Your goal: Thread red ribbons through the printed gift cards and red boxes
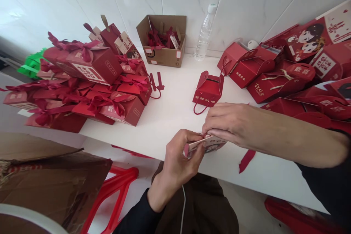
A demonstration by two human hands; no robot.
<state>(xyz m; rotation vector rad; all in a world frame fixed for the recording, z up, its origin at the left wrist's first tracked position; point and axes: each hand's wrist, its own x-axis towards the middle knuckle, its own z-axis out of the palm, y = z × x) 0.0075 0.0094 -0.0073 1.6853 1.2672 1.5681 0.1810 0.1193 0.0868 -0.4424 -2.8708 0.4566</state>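
Both my hands meet over the front edge of the white table (175,113). My left hand (179,161) is closed on the near end of a flat printed card tag (205,143). My right hand (233,122) comes in from the right, its fingers pinched on the top edge of the same tag. A red ribbon strip (246,160) hangs below my right wrist. Just behind my hands stands a small open red gift box (207,91) with a cord handle.
A heap of ribbon-tied red boxes (90,80) fills the table's left. Open red boxes (276,76) crowd the right. A brown carton (163,40) of tags and a clear water bottle (205,33) stand by the tiled wall. A cardboard box (52,179) and red stool (117,186) sit below.
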